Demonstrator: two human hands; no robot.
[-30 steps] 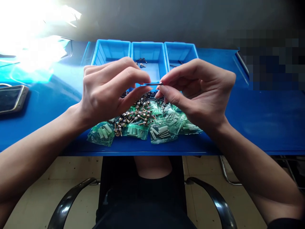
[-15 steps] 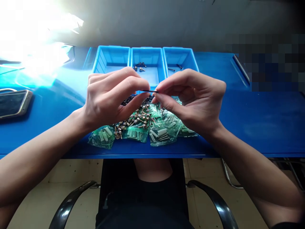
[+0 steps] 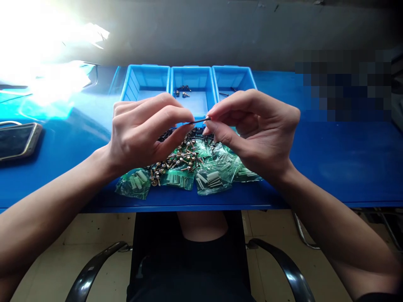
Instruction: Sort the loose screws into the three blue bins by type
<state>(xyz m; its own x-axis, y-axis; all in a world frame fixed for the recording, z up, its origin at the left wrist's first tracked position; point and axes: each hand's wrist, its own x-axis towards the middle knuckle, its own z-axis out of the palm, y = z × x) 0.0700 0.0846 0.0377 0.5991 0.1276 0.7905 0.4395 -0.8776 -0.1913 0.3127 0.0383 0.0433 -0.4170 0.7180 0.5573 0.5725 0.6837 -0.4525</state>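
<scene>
Between my two hands a thin dark screw is held nearly level, above a pile. My left hand pinches its left end with thumb and forefinger. The fingertips of my right hand close on its right end. Under them lies a heap of brassy hex-head screws, with dark screws partly hidden behind my left hand. Green plastic bags of white plugs and screws lie along the near side of the heap.
Behind my hands stand three blue bins: the left bin, the middle bin with a few screws, and the right bin with dark screws. A phone lies at the far left of the blue table.
My hands have drawn slightly apart, and more of the dark screw shows between them, its right end tilted a little higher. The view has shifted slightly.
</scene>
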